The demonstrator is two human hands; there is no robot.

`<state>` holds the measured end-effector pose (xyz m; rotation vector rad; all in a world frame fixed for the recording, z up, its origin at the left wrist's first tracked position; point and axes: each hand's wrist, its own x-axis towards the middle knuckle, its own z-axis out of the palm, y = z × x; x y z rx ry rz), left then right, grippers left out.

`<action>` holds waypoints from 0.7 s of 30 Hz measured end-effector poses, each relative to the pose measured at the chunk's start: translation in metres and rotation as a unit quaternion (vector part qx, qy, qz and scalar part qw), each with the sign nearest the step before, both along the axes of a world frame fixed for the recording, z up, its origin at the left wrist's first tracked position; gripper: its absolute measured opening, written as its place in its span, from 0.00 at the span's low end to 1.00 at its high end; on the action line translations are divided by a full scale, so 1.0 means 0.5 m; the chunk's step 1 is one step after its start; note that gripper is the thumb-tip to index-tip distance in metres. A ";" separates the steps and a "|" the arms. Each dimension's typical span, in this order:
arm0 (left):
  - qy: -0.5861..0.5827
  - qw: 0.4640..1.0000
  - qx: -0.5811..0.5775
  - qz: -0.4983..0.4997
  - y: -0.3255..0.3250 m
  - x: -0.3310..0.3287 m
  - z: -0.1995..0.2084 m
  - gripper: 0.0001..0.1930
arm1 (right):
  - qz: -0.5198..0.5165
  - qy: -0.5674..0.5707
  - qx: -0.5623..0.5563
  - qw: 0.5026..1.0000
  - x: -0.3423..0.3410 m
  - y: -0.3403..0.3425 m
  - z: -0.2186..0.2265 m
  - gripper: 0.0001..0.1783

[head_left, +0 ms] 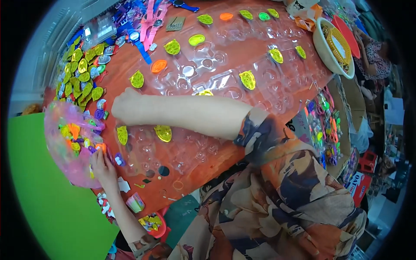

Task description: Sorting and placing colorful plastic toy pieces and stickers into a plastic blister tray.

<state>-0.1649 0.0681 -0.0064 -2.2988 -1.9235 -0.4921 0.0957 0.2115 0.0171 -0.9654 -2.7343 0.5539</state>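
Note:
My left hand [103, 168] grips the lower edge of a pink see-through bag [65, 130] full of small coloured toy pieces. My right arm reaches across the orange table [242, 47], and my right hand [125, 106] rests knuckles up beside several small purple and blue rings [100, 113]. Its fingers are curled under, so what they hold is hidden. Clear plastic blister trays [195, 73] cover the table. Some pockets hold glittery yellow-green leaf pieces, such as one leaf piece [164, 133] below my forearm.
A heap of yellow-green leaf pieces [80, 73] lies at the far left. Blue and pink toy watches [143, 24] sit at the back. A white basin [323, 52] holding a yellow basket stands at the back right. A box of packed toys [325, 123] is on the right.

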 end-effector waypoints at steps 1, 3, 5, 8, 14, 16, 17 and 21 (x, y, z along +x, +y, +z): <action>0.009 1.000 0.001 0.011 -0.012 -0.017 -0.001 0.13 | -0.004 0.011 -0.008 1.000 -0.002 -0.007 0.005 0.13; 0.039 0.999 0.021 0.011 -0.032 -0.038 -0.003 0.14 | 0.003 -0.004 -0.061 0.998 0.001 -0.005 0.022 0.11; 0.041 0.999 -0.016 0.019 -0.017 -0.006 -0.010 0.17 | -0.040 0.011 -0.041 0.998 0.050 0.005 0.035 0.11; 0.036 0.999 -0.007 0.004 0.002 0.047 0.019 0.15 | -0.086 -0.041 0.016 0.995 0.083 0.053 0.046 0.11; 0.015 1.000 0.008 0.015 -0.021 0.045 0.032 0.12 | 0.069 0.031 0.059 0.995 0.055 0.039 0.009 0.08; 0.017 1.000 0.002 0.014 -0.017 0.041 0.028 0.12 | 0.105 0.002 0.168 0.980 0.042 0.032 0.007 0.08; 0.015 1.000 -0.003 0.013 -0.015 0.043 0.025 0.12 | 0.114 0.011 0.215 0.970 0.034 0.041 -0.016 0.07; -0.027 0.999 0.017 0.012 -0.005 0.040 0.014 0.13 | 0.138 0.018 0.221 0.965 0.018 0.047 -0.029 0.06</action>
